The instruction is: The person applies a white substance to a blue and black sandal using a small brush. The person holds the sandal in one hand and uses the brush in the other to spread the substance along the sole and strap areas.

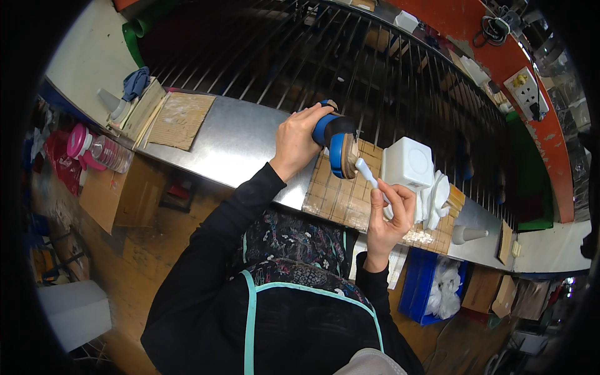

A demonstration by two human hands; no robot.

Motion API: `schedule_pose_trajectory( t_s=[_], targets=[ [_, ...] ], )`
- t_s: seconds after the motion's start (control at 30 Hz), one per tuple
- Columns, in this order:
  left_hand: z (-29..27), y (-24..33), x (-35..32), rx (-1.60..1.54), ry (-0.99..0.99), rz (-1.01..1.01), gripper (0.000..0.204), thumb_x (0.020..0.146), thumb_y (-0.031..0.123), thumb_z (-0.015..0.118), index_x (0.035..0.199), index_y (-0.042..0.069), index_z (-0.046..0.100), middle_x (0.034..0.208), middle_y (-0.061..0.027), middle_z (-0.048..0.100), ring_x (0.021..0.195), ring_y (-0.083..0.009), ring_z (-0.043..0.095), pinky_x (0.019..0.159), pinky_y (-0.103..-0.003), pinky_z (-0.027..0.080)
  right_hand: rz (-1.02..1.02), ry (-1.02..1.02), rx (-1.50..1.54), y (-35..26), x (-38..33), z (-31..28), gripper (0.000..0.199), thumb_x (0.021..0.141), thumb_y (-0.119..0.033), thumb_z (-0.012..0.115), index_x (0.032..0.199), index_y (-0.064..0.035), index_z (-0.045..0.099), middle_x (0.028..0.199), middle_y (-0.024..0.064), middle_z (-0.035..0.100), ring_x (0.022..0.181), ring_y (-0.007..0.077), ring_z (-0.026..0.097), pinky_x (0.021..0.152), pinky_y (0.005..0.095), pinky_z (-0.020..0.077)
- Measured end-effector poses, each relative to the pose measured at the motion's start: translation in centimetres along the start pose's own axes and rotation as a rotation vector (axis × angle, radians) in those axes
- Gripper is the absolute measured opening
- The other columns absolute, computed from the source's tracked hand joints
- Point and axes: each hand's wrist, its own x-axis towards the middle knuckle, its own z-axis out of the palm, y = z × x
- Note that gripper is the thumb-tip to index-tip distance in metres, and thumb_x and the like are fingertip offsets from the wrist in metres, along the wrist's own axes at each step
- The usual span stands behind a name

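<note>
My left hand (296, 141) is wrapped round a blue and black shoe (338, 145) with a beige underside, tilted above the bench edge. Between the fingers of my right hand (391, 217) is a white-handled brush (366, 171), its tip at the shoe's beige underside. Whether the bristles press on it is too small to tell. Just beyond my right hand stands a white square container (407, 162), with several white plastic pieces (436, 201) beside it. Under both hands lies a worn sheet of cardboard (337, 199) marked with a grid.
A metal-topped bench (229, 132) runs across, with a rack of metal bars (275, 62) behind it. Cardboard pieces (180, 120) lie at left; a grey cone (470, 235) lies at right. Below stand a blue crate (431, 284) with plastic bags and a cardboard box (128, 194).
</note>
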Motion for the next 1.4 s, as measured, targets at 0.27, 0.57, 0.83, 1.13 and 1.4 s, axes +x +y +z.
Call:
schedule_pose_trajectory(
  t_s=[0.27,0.57,0.83,1.13,1.4],
  targets=[
    [-1.0,0.6,0.4,-0.142,-0.138,-0.098,0.047,0.067,0.004,0.077,0.112,0.014,0.067,0.108,-0.0104,0.071,0.093,-0.0317,0.069,0.079,-0.039,0.056,-0.069,-0.015,0.001,-0.1,1.5,0.1,0.019,0.082,-0.006,0.076,0.101,-0.0077,0.076,0.09,0.0043,0.058,0.072,0.012,0.051,0.064,0.0231,0.0408],
    [-1.7,0.2,0.6,-0.088,-0.302,-0.117,0.057,0.058,0.004,0.082,0.112,0.013,0.067,0.093,-0.0121,0.073,0.085,-0.0337,0.07,0.075,-0.042,0.055,-0.144,-0.045,-0.035,-0.1,3.3,-0.1,0.02,0.08,-0.007,0.078,0.1,-0.0096,0.076,0.089,0.0019,0.059,0.071,0.0123,0.05,0.068,0.0251,0.0394],
    [-3.1,0.9,1.4,-0.075,-0.537,-0.22,0.065,0.051,0.009,0.086,0.112,0.011,0.066,0.093,-0.0133,0.073,0.088,-0.0341,0.069,0.079,-0.042,0.054,-0.162,-0.09,0.021,0.3,4.6,-0.1,0.019,0.079,-0.007,0.078,0.098,-0.0097,0.076,0.089,0.0024,0.06,0.074,0.0125,0.05,0.064,0.0241,0.0406],
    [-4.0,1.2,2.4,-0.101,-0.695,-0.238,0.072,0.045,0.012,0.088,0.113,0.01,0.067,0.096,-0.0135,0.073,0.093,-0.0333,0.068,0.083,-0.04,0.052,-0.207,-0.141,0.036,0.5,6.0,-0.4,0.02,0.079,-0.007,0.078,0.098,-0.0078,0.076,0.09,0.0036,0.061,0.075,0.0128,0.051,0.063,0.0227,0.042],
    [-4.2,1.2,2.5,-0.169,-0.79,-0.278,0.077,0.044,0.013,0.088,0.118,0.011,0.067,0.097,-0.0127,0.073,0.094,-0.0308,0.069,0.085,-0.038,0.052,-0.22,-0.144,0.063,0.6,6.5,-0.3,0.019,0.079,-0.007,0.078,0.098,-0.0071,0.076,0.09,0.004,0.061,0.076,0.0126,0.052,0.062,0.0227,0.0427]
  ],
)
